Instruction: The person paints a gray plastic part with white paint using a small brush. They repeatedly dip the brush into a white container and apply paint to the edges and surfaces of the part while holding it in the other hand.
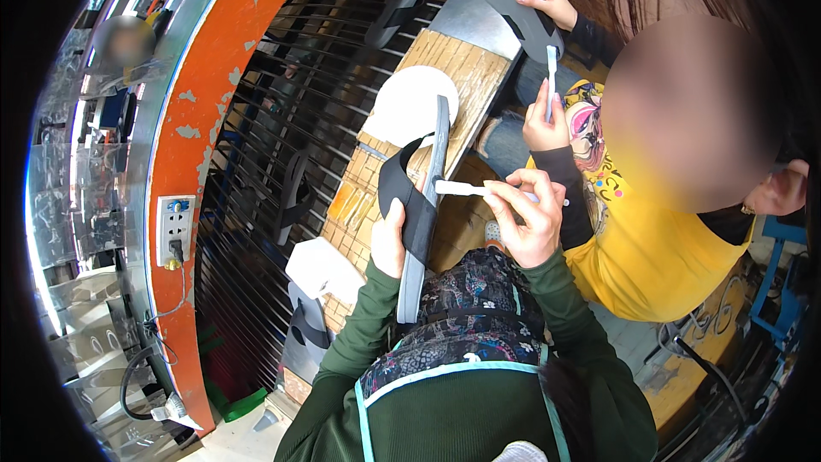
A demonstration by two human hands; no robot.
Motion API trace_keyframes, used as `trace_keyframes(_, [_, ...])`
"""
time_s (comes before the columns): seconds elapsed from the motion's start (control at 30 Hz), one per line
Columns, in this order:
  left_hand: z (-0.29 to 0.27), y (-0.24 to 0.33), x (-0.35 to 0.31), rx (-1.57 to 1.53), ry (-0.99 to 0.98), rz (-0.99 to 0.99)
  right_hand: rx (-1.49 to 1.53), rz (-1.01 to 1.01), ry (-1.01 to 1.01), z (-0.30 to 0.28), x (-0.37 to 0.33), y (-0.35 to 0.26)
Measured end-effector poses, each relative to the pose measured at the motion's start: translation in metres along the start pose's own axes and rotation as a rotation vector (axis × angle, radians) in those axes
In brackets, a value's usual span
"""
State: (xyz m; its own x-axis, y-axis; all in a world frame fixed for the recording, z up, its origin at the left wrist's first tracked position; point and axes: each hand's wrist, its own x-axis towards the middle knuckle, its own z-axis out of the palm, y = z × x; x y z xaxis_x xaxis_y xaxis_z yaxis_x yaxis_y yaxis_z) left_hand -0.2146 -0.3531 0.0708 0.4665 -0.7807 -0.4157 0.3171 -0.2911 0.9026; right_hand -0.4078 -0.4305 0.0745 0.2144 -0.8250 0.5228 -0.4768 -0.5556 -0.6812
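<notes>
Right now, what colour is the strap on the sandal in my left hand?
The strap is black; it shows best in the head view.

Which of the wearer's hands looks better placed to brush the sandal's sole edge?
Probably the right hand: it holds the white brush, whose head is at the edge of the sandal. The left hand seems occupied, holding the sandal upright from its other side.

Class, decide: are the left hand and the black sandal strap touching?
Touching: in the head view, the left hand has its thumb against the black strap.
</notes>
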Motion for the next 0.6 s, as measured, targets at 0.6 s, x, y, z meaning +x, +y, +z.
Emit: trace_keyframes(0.6, [-0.010,-0.002,0.006,-0.018,-0.154,0.008,0.053,0.060,-0.047,-0.004,-0.003,0.001])
